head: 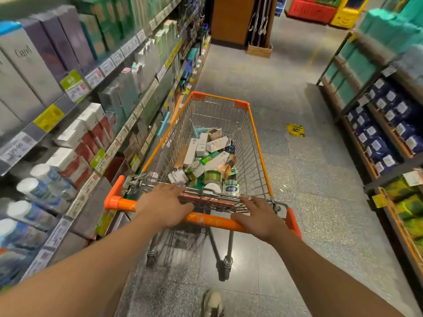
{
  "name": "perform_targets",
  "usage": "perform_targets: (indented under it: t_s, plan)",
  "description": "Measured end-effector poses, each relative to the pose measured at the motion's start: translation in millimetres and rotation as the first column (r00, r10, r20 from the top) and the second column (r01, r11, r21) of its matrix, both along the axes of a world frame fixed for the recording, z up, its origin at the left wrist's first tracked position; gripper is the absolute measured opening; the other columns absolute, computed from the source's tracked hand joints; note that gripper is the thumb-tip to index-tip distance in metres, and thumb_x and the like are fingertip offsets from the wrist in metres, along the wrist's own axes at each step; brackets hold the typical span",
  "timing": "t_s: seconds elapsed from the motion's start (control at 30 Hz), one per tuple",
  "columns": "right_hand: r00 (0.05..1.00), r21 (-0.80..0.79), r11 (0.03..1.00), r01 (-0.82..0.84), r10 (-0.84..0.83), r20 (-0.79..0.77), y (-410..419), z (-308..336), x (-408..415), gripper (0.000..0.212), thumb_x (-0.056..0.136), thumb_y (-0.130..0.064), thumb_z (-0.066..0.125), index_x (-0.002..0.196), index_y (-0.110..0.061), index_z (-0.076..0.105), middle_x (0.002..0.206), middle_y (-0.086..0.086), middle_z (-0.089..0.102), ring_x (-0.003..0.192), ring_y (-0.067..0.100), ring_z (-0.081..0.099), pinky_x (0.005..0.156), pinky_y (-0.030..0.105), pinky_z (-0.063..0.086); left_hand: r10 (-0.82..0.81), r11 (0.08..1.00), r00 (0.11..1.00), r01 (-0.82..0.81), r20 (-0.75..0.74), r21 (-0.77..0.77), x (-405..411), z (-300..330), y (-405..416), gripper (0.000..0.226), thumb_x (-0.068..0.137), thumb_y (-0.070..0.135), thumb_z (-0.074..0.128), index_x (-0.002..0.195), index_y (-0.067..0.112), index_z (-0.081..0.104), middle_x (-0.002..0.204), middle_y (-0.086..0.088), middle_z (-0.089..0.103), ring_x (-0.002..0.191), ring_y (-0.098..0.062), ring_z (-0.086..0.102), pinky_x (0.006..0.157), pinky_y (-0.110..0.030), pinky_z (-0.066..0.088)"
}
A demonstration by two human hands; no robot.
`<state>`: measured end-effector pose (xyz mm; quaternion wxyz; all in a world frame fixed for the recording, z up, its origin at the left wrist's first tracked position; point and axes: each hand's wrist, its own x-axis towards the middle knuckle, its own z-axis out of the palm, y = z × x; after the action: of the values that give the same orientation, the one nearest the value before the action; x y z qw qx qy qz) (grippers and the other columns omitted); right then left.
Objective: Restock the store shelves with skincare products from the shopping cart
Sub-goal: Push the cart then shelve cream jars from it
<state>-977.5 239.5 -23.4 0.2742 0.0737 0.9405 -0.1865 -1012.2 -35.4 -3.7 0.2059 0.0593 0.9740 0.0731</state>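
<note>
An orange-trimmed wire shopping cart (259,143) stands in the aisle in front of me. Several skincare products (207,156) lie heaped in its basket: white boxes, green boxes, round jars and a white tub. My left hand (163,202) rests palm-down on the orange handle (210,221), its fingers stretched forward over the wire seat flap. On the handle's right part lies my right hand (258,213), its fingers also stretched forward. The skincare shelves (103,124) run along the cart's left side, filled with boxed products and white-capped bottles.
A second shelf unit (377,138) with dark blue and teal packs lines the right side. The grey floor between holds a yellow floor sticker (295,129). A brown pillar (231,19) and a display stand (259,26) close the far end. My shoe (212,302) shows below.
</note>
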Motion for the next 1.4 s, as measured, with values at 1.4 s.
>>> perform_targets:
  t_s: [1.4]
  plan:
    - [0.953,-0.006,0.979,0.203,-0.199,-0.231,49,-42,-171,0.056,0.094,-0.067,0.049,0.119,-0.022,0.07,0.11,0.008,0.068,0.119,0.031,0.05,0.101,0.04,0.036,0.127,0.991,0.981,-0.132,0.145,0.024,-198,-22,44,0.062,0.096,0.071,0.036,0.134,0.028,0.058,0.117,-0.005,0.069,0.111,-0.028,0.061,0.083,-0.037,0.047]
